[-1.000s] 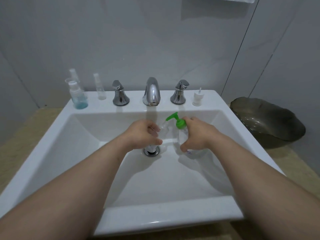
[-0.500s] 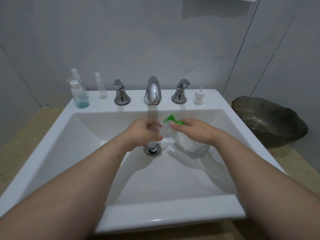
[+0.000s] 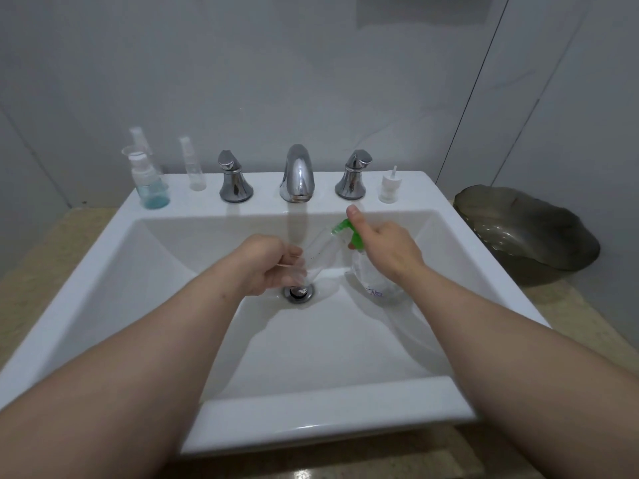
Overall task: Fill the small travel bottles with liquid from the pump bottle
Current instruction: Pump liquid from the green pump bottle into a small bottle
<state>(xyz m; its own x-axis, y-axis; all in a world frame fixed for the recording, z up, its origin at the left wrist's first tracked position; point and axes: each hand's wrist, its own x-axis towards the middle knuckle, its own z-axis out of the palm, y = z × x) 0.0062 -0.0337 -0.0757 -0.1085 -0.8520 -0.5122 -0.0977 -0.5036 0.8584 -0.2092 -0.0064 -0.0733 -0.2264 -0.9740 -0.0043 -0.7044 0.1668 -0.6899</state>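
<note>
My left hand grips a small clear travel bottle, tilted with its mouth up to the right, over the sink drain. The bottle's mouth sits right under the green nozzle of the pump bottle, a clear bottle standing in the basin. My right hand rests on the green pump head, thumb stretched along its top and fingers curled down beside the neck. On the sink's back ledge stand other small bottles: one with blue liquid, a clear slim one, and a white spray cap.
The white sink has a chrome faucet and two chrome handles at the back. A dark glass bowl sits on the beige counter to the right. A grey wall rises behind.
My right hand shifted from wrapping the pump bottle to lying over the green pump head, which dipped and has risen again. The travel bottle now sticks out further from my left hand.
</note>
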